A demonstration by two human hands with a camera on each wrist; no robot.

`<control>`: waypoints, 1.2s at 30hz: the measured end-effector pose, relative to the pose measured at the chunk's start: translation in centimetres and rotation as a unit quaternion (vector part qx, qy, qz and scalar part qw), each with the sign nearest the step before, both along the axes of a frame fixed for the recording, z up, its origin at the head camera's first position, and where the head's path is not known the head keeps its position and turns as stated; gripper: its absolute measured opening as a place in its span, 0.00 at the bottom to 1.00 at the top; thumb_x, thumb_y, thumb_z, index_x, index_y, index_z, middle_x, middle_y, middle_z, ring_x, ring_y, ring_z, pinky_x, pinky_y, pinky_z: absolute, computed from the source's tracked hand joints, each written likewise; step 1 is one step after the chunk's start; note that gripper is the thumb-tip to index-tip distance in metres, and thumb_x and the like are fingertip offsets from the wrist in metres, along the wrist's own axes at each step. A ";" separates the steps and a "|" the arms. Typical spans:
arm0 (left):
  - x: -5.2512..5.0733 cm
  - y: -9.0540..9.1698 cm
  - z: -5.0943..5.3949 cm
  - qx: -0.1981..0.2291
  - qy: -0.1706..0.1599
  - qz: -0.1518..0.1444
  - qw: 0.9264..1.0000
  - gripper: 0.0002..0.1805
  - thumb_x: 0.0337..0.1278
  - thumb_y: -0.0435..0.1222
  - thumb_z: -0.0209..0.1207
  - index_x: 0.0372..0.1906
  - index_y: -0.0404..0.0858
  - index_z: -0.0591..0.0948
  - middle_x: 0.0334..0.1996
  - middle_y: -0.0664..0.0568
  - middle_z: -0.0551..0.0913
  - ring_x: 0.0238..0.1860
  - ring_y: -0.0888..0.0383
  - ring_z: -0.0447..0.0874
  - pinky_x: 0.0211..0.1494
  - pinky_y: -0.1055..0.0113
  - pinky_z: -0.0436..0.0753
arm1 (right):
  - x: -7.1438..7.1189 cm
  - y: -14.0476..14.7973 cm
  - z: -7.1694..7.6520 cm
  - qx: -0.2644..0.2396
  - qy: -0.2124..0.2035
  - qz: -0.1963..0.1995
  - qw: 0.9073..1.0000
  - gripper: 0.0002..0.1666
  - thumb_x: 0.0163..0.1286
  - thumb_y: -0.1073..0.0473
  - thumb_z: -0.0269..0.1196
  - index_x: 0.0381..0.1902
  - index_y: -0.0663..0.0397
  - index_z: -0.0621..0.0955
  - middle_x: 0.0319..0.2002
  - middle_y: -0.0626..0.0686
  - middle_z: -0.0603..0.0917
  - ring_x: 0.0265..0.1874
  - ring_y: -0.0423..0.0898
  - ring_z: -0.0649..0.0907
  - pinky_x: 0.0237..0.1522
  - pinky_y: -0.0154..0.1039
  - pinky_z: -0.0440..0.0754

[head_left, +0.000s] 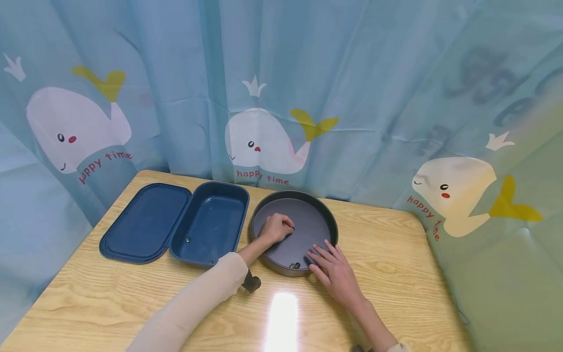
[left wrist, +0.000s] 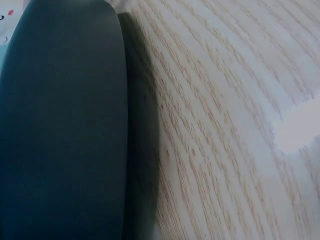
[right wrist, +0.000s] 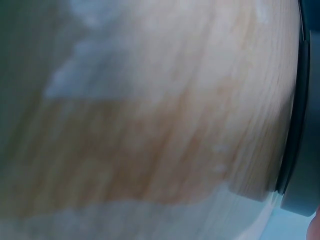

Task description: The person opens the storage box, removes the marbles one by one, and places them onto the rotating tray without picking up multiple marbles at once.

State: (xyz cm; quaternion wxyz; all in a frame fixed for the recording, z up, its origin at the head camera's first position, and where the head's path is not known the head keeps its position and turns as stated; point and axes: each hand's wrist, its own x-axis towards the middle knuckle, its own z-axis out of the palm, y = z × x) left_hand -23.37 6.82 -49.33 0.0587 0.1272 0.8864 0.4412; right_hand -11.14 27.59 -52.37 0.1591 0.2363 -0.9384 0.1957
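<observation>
Over a round dark grey pan [head_left: 308, 215], my left hand [head_left: 276, 229] has its fingers curled and pinches a small dark marble [head_left: 293, 228], mostly covered by the fingertips. My right hand [head_left: 336, 274] lies with spread fingers across the pan's near right rim. Two greenish glass marbles [head_left: 294, 266] rest inside the pan by its near edge. To the left stands a deep blue rectangular box [head_left: 208, 215] with a marble [head_left: 188, 239] on its bottom and another small one [head_left: 211, 262] near its front wall. Neither wrist view shows the fingers' grip.
A blue lid [head_left: 147, 222] lies flat left of the box, against it. The wooden table [head_left: 387, 244] extends right and in front. A black strap end [head_left: 251, 282] shows at the left wrist. Behind hangs a blue curtain [head_left: 176, 122] printed with whales.
</observation>
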 end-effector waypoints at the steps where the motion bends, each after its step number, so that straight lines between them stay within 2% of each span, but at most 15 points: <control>1: 0.0 0.0 0.0 -0.003 -0.001 0.000 1.000 0.03 0.56 0.32 0.68 0.33 0.36 0.89 0.25 0.55 0.86 0.31 0.58 0.82 0.41 0.62 0.79 | 0.0 0.0 0.0 0.000 0.000 0.000 1.000 0.20 0.73 0.49 0.63 0.57 0.49 0.85 0.63 0.53 0.79 0.70 0.59 0.68 0.69 0.61 0.58; 7: -0.1 0.3 -0.1 -0.014 -0.005 -0.008 1.000 0.03 0.58 0.33 0.68 0.34 0.38 0.90 0.26 0.56 0.86 0.30 0.59 0.83 0.40 0.61 0.80 | -0.1 0.0 0.0 -0.001 0.000 0.001 1.000 0.21 0.74 0.47 0.60 0.58 0.49 0.85 0.63 0.52 0.79 0.69 0.61 0.68 0.69 0.61 0.57; 17: 0.1 0.3 0.1 -0.014 -0.003 -0.007 1.000 0.02 0.57 0.32 0.69 0.34 0.38 0.90 0.28 0.55 0.87 0.35 0.56 0.84 0.45 0.59 0.80 | 0.0 -0.1 0.1 -0.002 0.002 0.002 1.000 0.21 0.74 0.48 0.60 0.58 0.50 0.85 0.63 0.53 0.79 0.68 0.62 0.69 0.68 0.63 0.57; 22: 0.1 0.2 0.1 -0.001 0.000 -0.010 1.000 0.02 0.56 0.32 0.69 0.34 0.37 0.89 0.27 0.55 0.87 0.32 0.58 0.84 0.43 0.61 0.80 | 0.1 0.0 0.0 -0.006 0.001 0.001 1.000 0.21 0.75 0.48 0.60 0.58 0.50 0.85 0.63 0.53 0.79 0.68 0.62 0.69 0.68 0.63 0.57; 25: 0.2 -0.2 0.3 0.021 0.019 0.000 1.000 0.02 0.57 0.30 0.68 0.34 0.35 0.88 0.26 0.55 0.86 0.30 0.59 0.83 0.41 0.62 0.80 | 0.0 0.0 0.0 -0.007 -0.002 -0.001 1.000 0.21 0.75 0.47 0.60 0.58 0.49 0.85 0.63 0.53 0.79 0.69 0.61 0.68 0.69 0.62 0.57; 28: 0.4 -0.6 1.0 0.054 0.051 0.022 0.997 0.02 0.59 0.29 0.65 0.34 0.35 0.88 0.27 0.54 0.85 0.30 0.59 0.82 0.38 0.62 0.80 | 0.0 0.0 0.0 -0.005 -0.002 -0.002 1.000 0.21 0.75 0.46 0.59 0.58 0.49 0.85 0.63 0.52 0.79 0.69 0.60 0.68 0.69 0.62 0.57; 31: 0.6 -1.3 2.0 0.082 0.081 0.033 0.993 0.03 0.60 0.29 0.64 0.34 0.35 0.87 0.27 0.53 0.85 0.30 0.57 0.83 0.38 0.61 0.80 | 0.0 -0.1 0.0 -0.003 -0.003 -0.005 1.000 0.21 0.74 0.47 0.60 0.58 0.48 0.85 0.63 0.52 0.79 0.70 0.60 0.68 0.69 0.62 0.57; 33: 0.8 -1.8 2.9 0.093 0.086 0.031 0.991 0.02 0.60 0.29 0.65 0.34 0.36 0.87 0.28 0.53 0.85 0.30 0.57 0.83 0.38 0.61 0.80 | 0.1 -0.1 0.1 -0.001 -0.007 -0.009 1.000 0.20 0.74 0.47 0.61 0.58 0.48 0.85 0.63 0.52 0.79 0.70 0.59 0.68 0.69 0.61 0.57; 36: 1.2 -2.7 4.1 0.108 0.071 0.024 0.991 0.02 0.60 0.30 0.65 0.35 0.35 0.87 0.29 0.53 0.85 0.32 0.55 0.84 0.40 0.60 0.81 | 0.1 -0.2 0.2 0.000 -0.015 -0.013 1.000 0.20 0.73 0.48 0.62 0.58 0.48 0.85 0.64 0.51 0.78 0.70 0.59 0.67 0.70 0.61 0.56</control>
